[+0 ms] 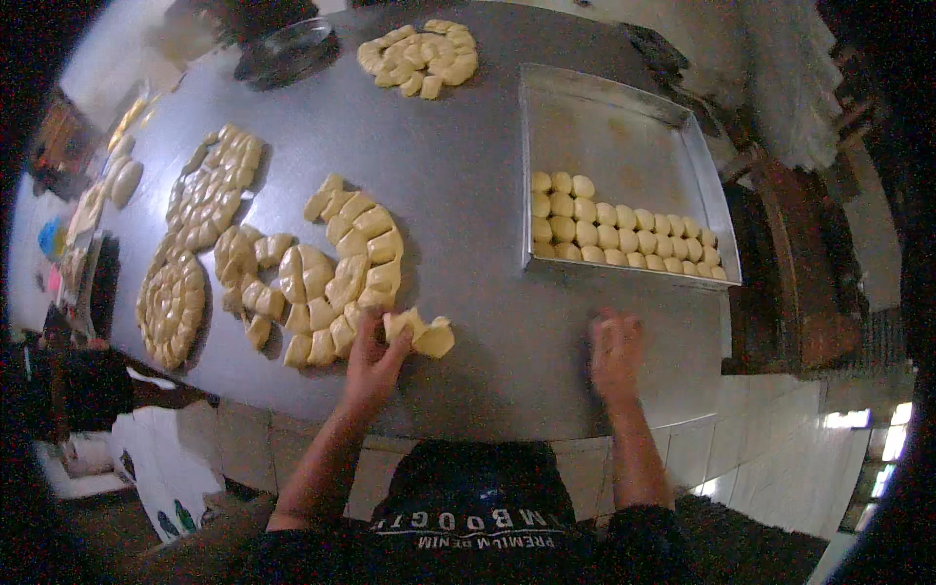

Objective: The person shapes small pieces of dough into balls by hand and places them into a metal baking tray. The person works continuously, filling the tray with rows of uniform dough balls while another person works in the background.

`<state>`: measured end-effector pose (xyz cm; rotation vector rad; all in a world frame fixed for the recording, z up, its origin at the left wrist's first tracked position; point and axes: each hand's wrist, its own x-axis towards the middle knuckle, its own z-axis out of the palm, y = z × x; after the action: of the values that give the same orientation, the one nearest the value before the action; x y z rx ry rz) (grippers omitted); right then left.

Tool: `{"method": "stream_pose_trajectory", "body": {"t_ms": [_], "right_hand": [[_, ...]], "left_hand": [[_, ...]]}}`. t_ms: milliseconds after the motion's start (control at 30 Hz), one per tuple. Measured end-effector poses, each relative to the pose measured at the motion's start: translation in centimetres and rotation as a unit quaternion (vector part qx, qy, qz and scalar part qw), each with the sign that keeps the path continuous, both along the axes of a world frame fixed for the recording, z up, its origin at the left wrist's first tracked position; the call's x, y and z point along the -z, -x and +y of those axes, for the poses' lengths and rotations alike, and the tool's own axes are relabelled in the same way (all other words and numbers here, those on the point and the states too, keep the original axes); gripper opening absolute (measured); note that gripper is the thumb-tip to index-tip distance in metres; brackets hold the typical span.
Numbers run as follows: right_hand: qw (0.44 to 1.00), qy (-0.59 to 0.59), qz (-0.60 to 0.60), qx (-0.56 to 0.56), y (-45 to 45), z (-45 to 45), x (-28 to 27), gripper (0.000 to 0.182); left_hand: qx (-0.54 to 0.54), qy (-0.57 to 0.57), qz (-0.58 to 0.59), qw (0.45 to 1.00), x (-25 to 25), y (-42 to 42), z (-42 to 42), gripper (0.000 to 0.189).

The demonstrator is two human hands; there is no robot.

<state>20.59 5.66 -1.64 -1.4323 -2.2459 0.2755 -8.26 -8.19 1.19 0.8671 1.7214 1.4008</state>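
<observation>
My left hand (379, 349) grips a piece of dough (417, 330) at the near right end of a curved cluster of cut dough pieces (351, 281). My right hand (616, 351) rests on or just over the metal table (490, 307), fingers curled down; whether dough lies under it is hidden. Beyond it stands a rectangular metal tray (629, 278) with rows of round dough balls (607, 238) along its near side and a few more at its left.
More clusters of cut dough lie at the left (212, 186), near left (172, 307) and far middle (420, 58). A round dark dish (289, 55) stands at the far left. The table's near edge curves before my apron.
</observation>
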Motion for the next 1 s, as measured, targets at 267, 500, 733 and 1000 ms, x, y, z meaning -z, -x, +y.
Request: {"method": "stream_pose_trajectory", "body": {"t_ms": [267, 500, 733, 1000], "right_hand": [[0.971, -0.083, -0.136, 0.179, -2.0, 5.4, 1.7, 0.036], [0.983, -0.06, -0.124, 0.124, -6.1, 2.8, -0.3, 0.026], [0.998, -0.054, 0.037, -0.008, -4.8, 4.3, 0.7, 0.023], [0.999, -0.018, -0.046, 0.018, -8.4, 6.3, 1.2, 0.033]], "left_hand": [[0.064, -0.005, -0.246, 0.967, -3.5, -2.7, 2.0, 0.035], [0.26, 0.087, 0.034, 0.961, -1.1, -6.0, 5.3, 0.025], [-0.068, 0.011, 0.102, 0.992, 4.0, 1.6, 3.4, 0.026], [0.05, -0.005, 0.034, 0.998, 5.5, -2.9, 3.7, 0.02]]}}
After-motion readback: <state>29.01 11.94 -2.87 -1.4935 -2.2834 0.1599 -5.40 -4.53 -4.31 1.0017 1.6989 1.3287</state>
